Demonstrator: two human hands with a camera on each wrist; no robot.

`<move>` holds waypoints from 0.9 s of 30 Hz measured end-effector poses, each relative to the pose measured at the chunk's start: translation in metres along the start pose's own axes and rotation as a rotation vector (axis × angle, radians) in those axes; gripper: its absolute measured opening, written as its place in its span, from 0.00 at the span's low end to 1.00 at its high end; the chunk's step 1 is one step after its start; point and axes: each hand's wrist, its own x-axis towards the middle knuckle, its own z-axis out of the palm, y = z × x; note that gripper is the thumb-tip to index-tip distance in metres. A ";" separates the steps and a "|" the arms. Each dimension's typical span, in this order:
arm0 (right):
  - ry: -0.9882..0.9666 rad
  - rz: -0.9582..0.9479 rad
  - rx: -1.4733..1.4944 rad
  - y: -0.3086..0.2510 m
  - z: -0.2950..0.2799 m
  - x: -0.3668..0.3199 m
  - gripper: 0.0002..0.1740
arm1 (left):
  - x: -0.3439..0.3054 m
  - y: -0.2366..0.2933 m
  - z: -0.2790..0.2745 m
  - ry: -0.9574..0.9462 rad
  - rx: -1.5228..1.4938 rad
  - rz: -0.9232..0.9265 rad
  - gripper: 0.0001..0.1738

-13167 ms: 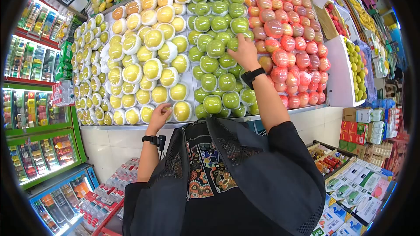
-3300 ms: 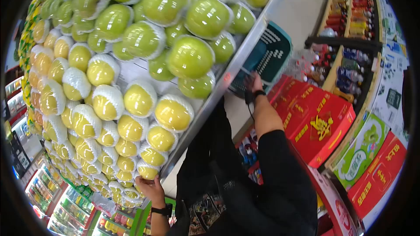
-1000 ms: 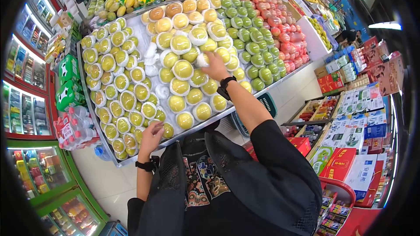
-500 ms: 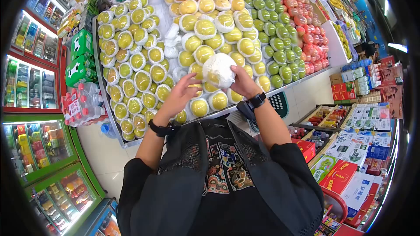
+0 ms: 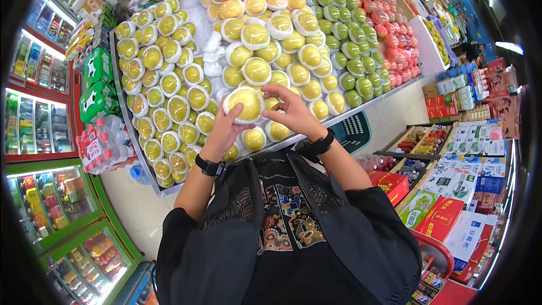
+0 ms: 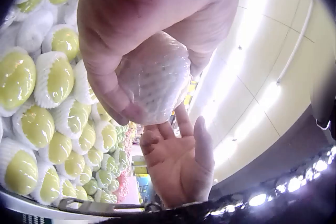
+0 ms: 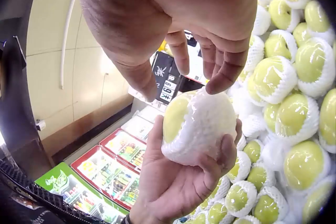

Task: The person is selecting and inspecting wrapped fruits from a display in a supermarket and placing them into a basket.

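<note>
Fruit: one yellow fruit (image 5: 244,103) in a white foam net, held up in the air in front of the sloping fruit stand, above its front rows.
Left hand: the left hand (image 5: 221,130) grips the fruit from below and behind; thumb and fingers curl round the foam net, as the left wrist view shows close up.
Right hand: the right hand (image 5: 293,112) is just beside the fruit on its right, fingers spread and loosely bent, holding nothing. In the right wrist view the fingertips (image 7: 220,79) hang right over the net; whether they touch it I cannot tell.
Wrists: a black band (image 5: 204,166) on the left, a black watch (image 5: 319,147) on the right.
Stand, near part: rows of yellow fruits (image 5: 169,85) in the same white nets, right behind both hands.
Stand, farther right: green fruit (image 5: 350,68), then red fruit (image 5: 395,39).
Below the stand: a teal basket (image 5: 353,131) on the floor by the front edge.
Right of the person: red boxes (image 5: 389,183).
Left side: lit drink coolers (image 5: 34,118).
</note>
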 end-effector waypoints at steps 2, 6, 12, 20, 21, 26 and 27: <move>0.037 0.045 0.035 0.009 -0.006 -0.006 0.29 | 0.003 0.001 0.004 0.007 0.014 0.020 0.30; 0.133 0.140 0.140 0.038 -0.032 -0.030 0.25 | 0.022 0.008 0.019 -0.004 0.075 0.045 0.32; 0.350 0.302 0.121 0.062 -0.064 -0.093 0.18 | 0.127 0.005 0.038 -0.032 0.696 0.304 0.30; 0.507 0.378 0.169 0.113 -0.118 -0.153 0.17 | 0.234 -0.012 0.074 0.095 1.036 0.294 0.29; 0.510 0.389 0.179 0.117 -0.118 -0.153 0.17 | 0.248 -0.018 0.054 0.097 1.092 0.298 0.29; 0.429 0.419 0.198 0.143 -0.156 -0.162 0.16 | 0.245 -0.021 0.044 0.182 1.282 0.236 0.33; 0.417 0.413 0.203 0.146 -0.162 -0.161 0.16 | 0.240 -0.018 0.041 0.215 1.251 0.224 0.35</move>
